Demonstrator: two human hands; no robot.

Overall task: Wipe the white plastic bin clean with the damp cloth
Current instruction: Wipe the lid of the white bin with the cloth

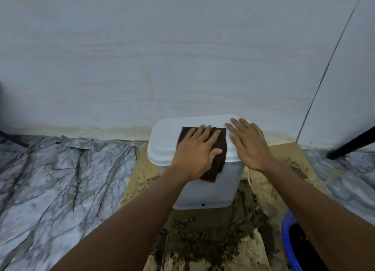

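At the near right edge, part of a blue bucket with a dark inside shows beside the right forearm. 2 bare forearms reach forward from the bottom of the view over a sheet of brown cardboard that lies on the marble-patterned floor; the cardboard is wet and smeared with dark dirt, thickest just in front of the bin.

The white plastic bin stands upright on that cardboard, close to the pale wall, with its lid shut. A few dark specks and 1 small dark spot mark its front face.

The left hand lies flat with fingers spread, palm pressing the dark brown cloth onto the lid; the cloth covers the middle of the lid and its near corner hangs down over the front wall of the bin. The right hand rests open and flat on the right end of the lid, fingers together, just beside the cloth, gripping nothing.

Farther right, a black leg slants down to the floor near the wall's corner seam.
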